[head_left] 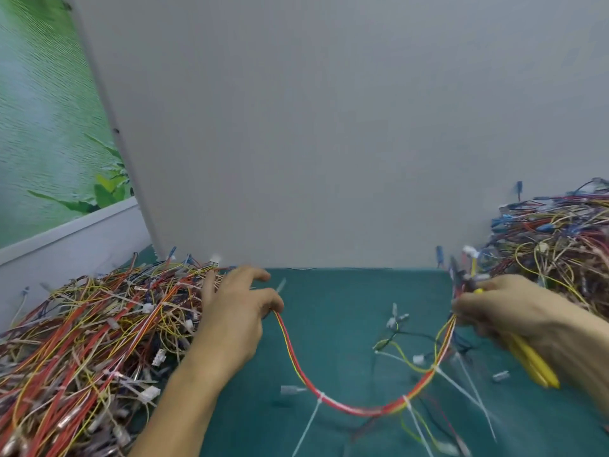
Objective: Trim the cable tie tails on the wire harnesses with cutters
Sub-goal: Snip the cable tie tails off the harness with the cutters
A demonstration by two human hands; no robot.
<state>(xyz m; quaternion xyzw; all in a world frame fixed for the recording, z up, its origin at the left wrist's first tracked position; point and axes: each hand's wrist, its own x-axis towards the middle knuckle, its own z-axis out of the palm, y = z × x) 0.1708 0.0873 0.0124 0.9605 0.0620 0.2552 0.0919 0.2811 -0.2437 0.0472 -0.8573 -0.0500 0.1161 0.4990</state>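
A red and yellow wire harness (329, 399) sags in a loop over the teal mat between my two hands. My left hand (235, 319) pinches its left end between thumb and forefinger. My right hand (514, 311) grips the right end together with yellow-handled cutters (534, 364), whose handles stick out below the palm. Three white cable ties sit along the loop, and their long tails (308, 427) hang down toward the front edge. The cutter jaws are blurred near my right fingertips.
A large heap of harnesses (89, 341) covers the mat on the left, touching my left forearm. Another heap (553, 239) rises at the right rear. A grey panel (313, 143) stands upright behind the teal mat (346, 298). Loose connectors and thin wires (395, 328) lie mid-mat.
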